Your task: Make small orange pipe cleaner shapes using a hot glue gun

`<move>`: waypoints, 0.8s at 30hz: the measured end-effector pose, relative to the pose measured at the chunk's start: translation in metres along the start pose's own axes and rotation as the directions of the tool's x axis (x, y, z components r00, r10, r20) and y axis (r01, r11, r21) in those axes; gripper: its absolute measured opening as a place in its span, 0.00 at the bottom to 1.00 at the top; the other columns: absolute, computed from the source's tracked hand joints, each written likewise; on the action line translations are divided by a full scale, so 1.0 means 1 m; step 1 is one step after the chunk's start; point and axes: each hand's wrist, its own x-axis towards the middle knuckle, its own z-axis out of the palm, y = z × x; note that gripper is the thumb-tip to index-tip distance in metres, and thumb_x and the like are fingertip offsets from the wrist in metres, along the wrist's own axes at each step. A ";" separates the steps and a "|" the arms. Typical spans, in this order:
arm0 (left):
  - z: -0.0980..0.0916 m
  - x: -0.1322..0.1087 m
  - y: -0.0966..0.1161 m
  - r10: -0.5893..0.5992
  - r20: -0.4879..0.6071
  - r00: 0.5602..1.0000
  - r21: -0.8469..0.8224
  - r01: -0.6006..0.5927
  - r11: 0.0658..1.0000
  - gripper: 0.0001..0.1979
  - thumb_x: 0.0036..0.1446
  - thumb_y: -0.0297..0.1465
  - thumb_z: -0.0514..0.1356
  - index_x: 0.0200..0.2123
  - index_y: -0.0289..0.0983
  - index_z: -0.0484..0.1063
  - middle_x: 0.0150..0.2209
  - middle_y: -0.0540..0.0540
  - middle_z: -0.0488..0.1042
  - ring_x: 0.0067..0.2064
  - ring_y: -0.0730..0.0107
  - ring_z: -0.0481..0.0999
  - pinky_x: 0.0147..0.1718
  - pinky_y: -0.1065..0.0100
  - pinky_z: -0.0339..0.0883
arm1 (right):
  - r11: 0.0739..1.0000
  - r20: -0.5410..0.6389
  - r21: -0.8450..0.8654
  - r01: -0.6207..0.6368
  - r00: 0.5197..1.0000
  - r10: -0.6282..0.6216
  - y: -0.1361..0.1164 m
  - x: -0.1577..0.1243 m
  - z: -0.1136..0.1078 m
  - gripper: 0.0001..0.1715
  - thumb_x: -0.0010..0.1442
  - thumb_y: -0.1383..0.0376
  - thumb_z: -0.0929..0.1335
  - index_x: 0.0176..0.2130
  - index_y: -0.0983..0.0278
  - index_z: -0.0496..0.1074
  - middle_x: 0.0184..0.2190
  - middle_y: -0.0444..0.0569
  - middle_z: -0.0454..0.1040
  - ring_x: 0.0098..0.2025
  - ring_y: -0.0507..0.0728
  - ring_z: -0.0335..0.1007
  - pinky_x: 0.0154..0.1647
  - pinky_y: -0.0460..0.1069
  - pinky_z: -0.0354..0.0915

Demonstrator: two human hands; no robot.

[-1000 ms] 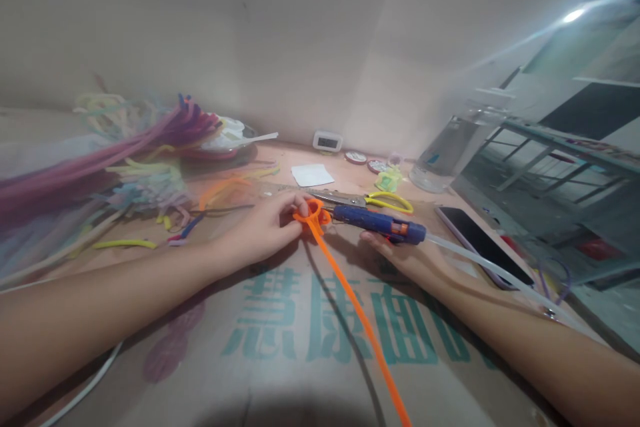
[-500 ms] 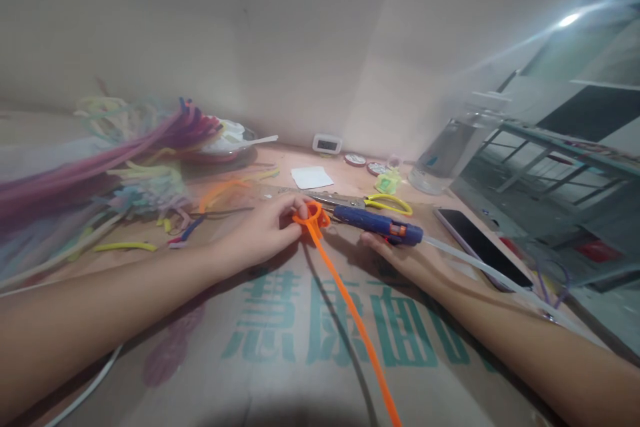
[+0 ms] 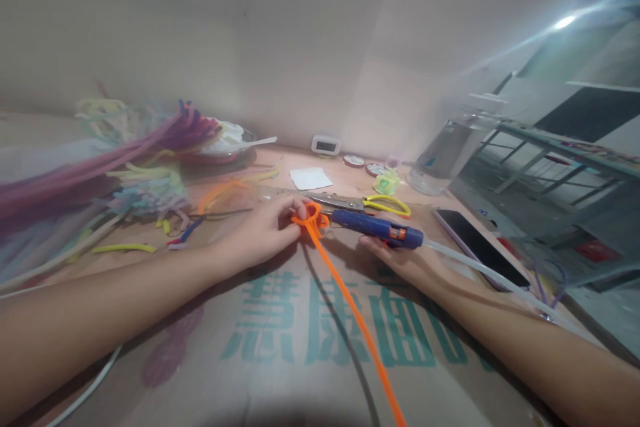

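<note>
My left hand (image 3: 280, 227) pinches an orange pipe cleaner (image 3: 349, 290) where it is bent into loops. Its long straight end trails down toward the near edge of the view. My right hand (image 3: 387, 250) is wrapped round a blue hot glue gun (image 3: 373, 224), partly hidden beneath it. The gun's nozzle points left and reaches the looped part; whether it touches cannot be made out. A long pale glue stick (image 3: 465, 262) sticks out of the gun's back. Just behind the gun lie scissors with yellow handles (image 3: 387, 205).
Bundles of coloured pipe cleaners (image 3: 150, 190) and cut pieces fill the left side. At the back are a white card (image 3: 311, 178), a small digital clock (image 3: 326, 145) and round tins (image 3: 353, 160). A phone (image 3: 483, 247) and a water jug (image 3: 443, 153) stand or lie right.
The glue gun has shifted very slightly left toward the orange loops. Both hands keep their grips, and the rest looks the same.
</note>
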 end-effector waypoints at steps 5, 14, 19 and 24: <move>0.000 0.000 0.002 -0.009 0.018 1.000 -0.008 0.009 1.000 0.05 0.55 0.25 0.57 0.34 0.39 0.63 0.50 0.42 0.77 0.47 0.58 0.82 0.48 0.53 0.76 | 0.999 0.009 -0.006 -0.048 0.999 0.048 -0.004 0.001 0.000 0.10 0.59 0.55 0.69 0.31 0.57 0.73 0.27 0.48 0.76 0.29 0.61 0.75 0.32 0.58 0.76; 0.000 0.000 0.003 0.011 0.007 1.000 -0.002 -0.011 1.000 0.06 0.53 0.25 0.58 0.33 0.39 0.64 0.47 0.43 0.78 0.44 0.59 0.81 0.46 0.54 0.76 | 0.999 -0.021 -0.036 -0.011 1.000 0.011 0.004 0.001 0.002 0.11 0.60 0.54 0.69 0.30 0.55 0.72 0.28 0.45 0.77 0.31 0.61 0.76 0.35 0.57 0.77; -0.001 0.000 0.003 0.021 0.014 1.000 0.066 -0.022 0.998 0.05 0.54 0.25 0.57 0.33 0.39 0.64 0.48 0.43 0.77 0.45 0.59 0.81 0.48 0.53 0.74 | 0.998 -0.018 -0.057 -0.029 0.999 0.028 0.005 0.000 0.001 0.11 0.61 0.53 0.69 0.30 0.55 0.71 0.29 0.45 0.78 0.36 0.62 0.78 0.40 0.57 0.76; -0.002 0.001 0.005 0.033 0.010 0.999 0.109 -0.034 0.993 0.05 0.54 0.25 0.56 0.33 0.39 0.63 0.49 0.42 0.77 0.50 0.56 0.78 0.52 0.51 0.71 | 1.000 -0.025 -0.001 -0.018 1.000 0.018 0.002 0.000 0.000 0.09 0.60 0.54 0.69 0.34 0.55 0.72 0.32 0.46 0.79 0.38 0.63 0.79 0.44 0.59 0.77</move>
